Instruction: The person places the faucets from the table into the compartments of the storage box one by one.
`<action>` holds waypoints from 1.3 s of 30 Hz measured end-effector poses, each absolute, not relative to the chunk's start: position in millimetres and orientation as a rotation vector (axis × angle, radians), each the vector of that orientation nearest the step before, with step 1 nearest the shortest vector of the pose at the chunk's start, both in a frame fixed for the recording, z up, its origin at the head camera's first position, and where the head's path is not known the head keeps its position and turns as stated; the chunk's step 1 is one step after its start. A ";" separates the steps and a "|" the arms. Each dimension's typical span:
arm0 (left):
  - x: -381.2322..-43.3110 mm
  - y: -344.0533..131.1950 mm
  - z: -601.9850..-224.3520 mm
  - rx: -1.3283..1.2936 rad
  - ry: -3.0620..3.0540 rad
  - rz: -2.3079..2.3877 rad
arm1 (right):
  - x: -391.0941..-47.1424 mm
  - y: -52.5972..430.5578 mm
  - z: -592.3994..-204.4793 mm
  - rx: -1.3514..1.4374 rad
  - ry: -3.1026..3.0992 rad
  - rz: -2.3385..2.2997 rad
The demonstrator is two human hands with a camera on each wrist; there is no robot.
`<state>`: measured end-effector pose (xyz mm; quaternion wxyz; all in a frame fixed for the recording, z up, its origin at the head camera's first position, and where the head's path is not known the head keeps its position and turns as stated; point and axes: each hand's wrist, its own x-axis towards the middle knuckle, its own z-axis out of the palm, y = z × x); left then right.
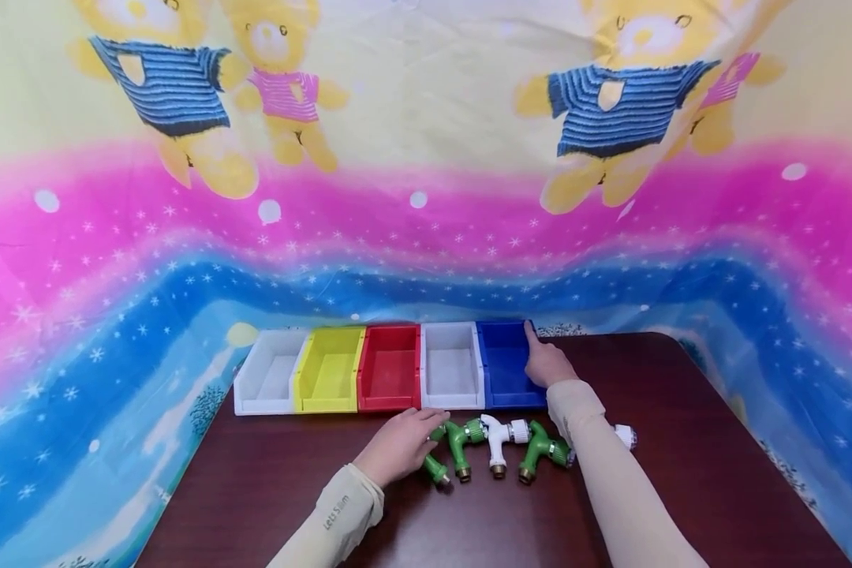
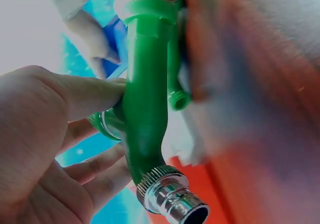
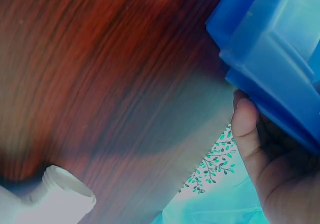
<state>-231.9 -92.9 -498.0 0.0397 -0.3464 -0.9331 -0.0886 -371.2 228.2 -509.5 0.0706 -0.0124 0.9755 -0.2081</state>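
My left hand [image 1: 403, 446] grips a green faucet [image 1: 436, 471] with a metal spout end, at the left end of a row of faucets on the table. In the left wrist view, the thumb lies against the body of this faucet [image 2: 146, 89], with fingers behind it near its handle. My right hand [image 1: 550, 364] is at the right side of the blue bin [image 1: 506, 359], one finger stretched along the side's top edge. In the right wrist view, a fingertip [image 3: 245, 115] touches the outside of the blue bin [image 3: 272, 59]; its other fingers are partly hidden.
Left of the blue bin stand a white bin [image 1: 452, 367], a red bin [image 1: 389, 367], a yellow bin [image 1: 329, 371] and another white bin [image 1: 270, 375]. Another green faucet [image 1: 460, 446], a white faucet [image 1: 497, 446] and a third green faucet [image 1: 537, 454] lie between the arms. Beyond the right forearm shows a white faucet [image 1: 625, 436].
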 end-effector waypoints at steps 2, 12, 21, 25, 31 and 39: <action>-232.7 -95.1 -491.5 -1.053 -2.835 -0.312 | -370.1 228.6 -508.0 -0.039 2.937 -0.629; -238.4 -108.9 -470.2 -0.941 -2.754 -0.467 | -371.9 227.0 -508.7 -0.051 2.941 -0.604; -249.0 -115.1 -461.2 -0.846 -2.716 -0.603 | -371.8 227.9 -505.6 -0.030 2.941 -0.598; -249.3 -118.7 -460.9 -0.769 -2.708 -0.699 | -371.4 226.8 -507.1 -0.023 2.934 -0.602; -247.3 -126.3 -459.6 -0.688 -2.720 -0.825 | -372.4 224.2 -511.4 -0.031 2.939 -0.615; -249.0 -128.5 -459.6 -0.652 -2.702 -0.989 | -372.1 228.8 -510.0 -0.043 2.954 -0.622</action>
